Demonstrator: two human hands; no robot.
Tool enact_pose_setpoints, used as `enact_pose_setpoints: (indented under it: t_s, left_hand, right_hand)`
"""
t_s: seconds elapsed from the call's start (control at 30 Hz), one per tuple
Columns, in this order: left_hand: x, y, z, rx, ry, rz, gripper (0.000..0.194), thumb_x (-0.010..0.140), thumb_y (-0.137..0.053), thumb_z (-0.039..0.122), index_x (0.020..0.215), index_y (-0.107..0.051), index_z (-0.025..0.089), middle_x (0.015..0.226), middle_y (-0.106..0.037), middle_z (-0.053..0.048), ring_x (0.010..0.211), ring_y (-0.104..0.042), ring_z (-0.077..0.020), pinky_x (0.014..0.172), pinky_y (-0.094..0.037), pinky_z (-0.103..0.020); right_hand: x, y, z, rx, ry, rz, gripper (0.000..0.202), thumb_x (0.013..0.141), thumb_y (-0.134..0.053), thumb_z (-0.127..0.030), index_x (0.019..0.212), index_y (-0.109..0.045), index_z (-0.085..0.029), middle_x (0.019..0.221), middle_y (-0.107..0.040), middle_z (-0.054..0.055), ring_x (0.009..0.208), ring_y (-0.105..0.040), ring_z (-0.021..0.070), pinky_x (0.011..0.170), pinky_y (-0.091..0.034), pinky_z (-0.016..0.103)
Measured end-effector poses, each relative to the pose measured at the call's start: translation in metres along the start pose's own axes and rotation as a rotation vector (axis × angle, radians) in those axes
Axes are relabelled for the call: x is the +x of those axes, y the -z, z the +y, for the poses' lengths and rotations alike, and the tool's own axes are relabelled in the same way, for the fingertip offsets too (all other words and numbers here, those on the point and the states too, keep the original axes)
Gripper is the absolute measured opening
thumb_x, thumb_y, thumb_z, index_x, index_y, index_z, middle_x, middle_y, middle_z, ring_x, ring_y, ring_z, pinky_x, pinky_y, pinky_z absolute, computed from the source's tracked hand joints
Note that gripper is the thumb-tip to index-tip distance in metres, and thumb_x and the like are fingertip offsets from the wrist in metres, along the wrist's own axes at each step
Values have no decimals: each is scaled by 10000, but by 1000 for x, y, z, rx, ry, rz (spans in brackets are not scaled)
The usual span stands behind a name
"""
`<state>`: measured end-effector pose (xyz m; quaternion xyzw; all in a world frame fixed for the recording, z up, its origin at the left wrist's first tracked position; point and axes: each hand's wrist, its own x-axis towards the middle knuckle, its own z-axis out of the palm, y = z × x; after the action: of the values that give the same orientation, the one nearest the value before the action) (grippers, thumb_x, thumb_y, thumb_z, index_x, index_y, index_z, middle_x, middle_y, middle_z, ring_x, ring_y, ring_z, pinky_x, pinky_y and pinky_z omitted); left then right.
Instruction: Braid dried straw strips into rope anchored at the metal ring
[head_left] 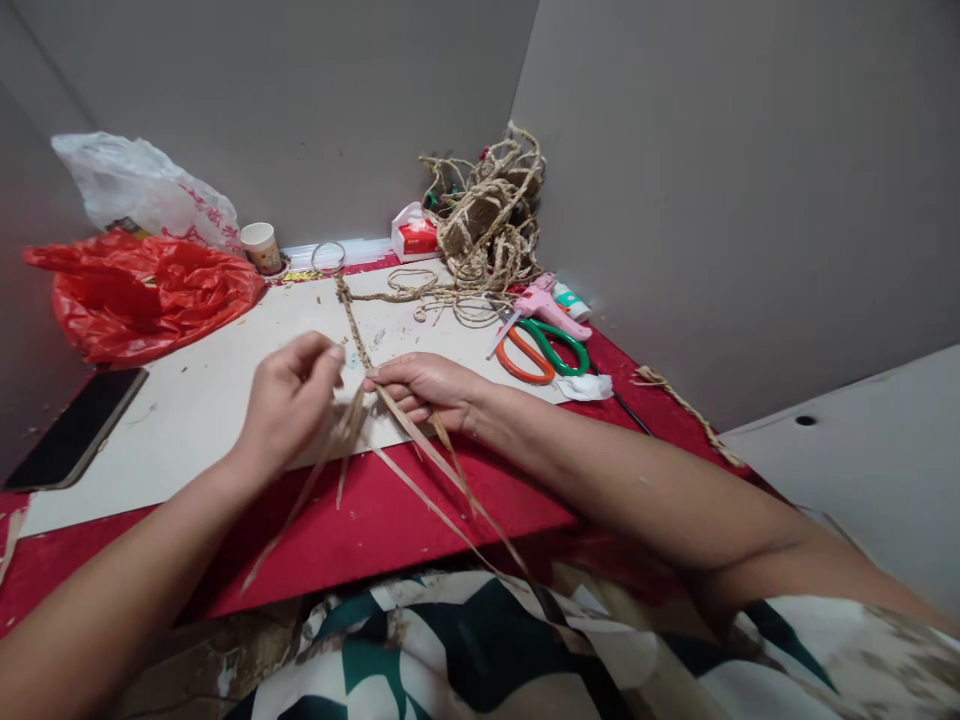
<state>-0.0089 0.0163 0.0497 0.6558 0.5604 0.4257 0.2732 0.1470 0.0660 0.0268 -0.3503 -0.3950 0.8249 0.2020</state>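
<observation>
Pinches the braid (pixel 352 322) in the right hand (pixel 431 388), with thumb pressed to fingers, over the near middle of the white board (pixel 187 400). Holds the left hand (pixel 289 395) just left of that pinch, with fingers curled, above the same board; cannot tell whether gripping a strand or nothing. Looks done, by judgement, from the pinch up to the thicker end near the board's far edge: plaited and fairly straight. Looks undone below: at least 4 loose strands (pixel 420 435), unplaited, fanning past the board's near edge toward the lap. Judging by those ends, has a good length left unplaited. Has scissors (pixel 526 325) lying at the board's right edge, and a rope pile (pixel 487 215) at its far right corner.
</observation>
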Motion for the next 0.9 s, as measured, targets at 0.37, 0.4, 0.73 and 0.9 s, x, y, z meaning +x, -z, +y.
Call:
enact_pose_setpoints:
  t_s: [0.37,0.4,0.73,0.9]
  left_hand:
    - [14,-14,-26,-386,466,-379,281,830,-522,303,598,-509,147,466,-281,73,385,-193,-34,393,-123,-193]
    - [16,-12,-27,-350,438,-379,284,826,-531,306,592,-518,144,462,-293,68,393,-206,-38,400,-129,-198]
    - [17,-12,-24,-256,490,-455,249,798,-548,320,610,-505,162,440,-334,74,367,-193,-39,398,-113,-209]
    - [16,-13,-32,-264,380,-373,262,747,-593,356,599,-529,149,475,-411,51,413,-290,-47,421,-193,-198]
  right_hand:
    - [4,12,1,-331,94,-48,184,871,-434,-170,725,-539,-130,410,-249,-106,339,-129,39,340,-103,163]
    - [3,13,1,-432,130,-31,192,872,-441,-172,722,-551,-125,414,-287,-96,346,-168,41,354,-125,170]
    - [-7,6,-2,-1339,406,221,249,866,-460,-195,731,-641,-91,618,-528,3,572,-392,80,547,-268,213]
    - [-20,2,-12,-1413,402,236,276,879,-430,-182,740,-643,-76,645,-549,20,576,-402,80,558,-265,216]
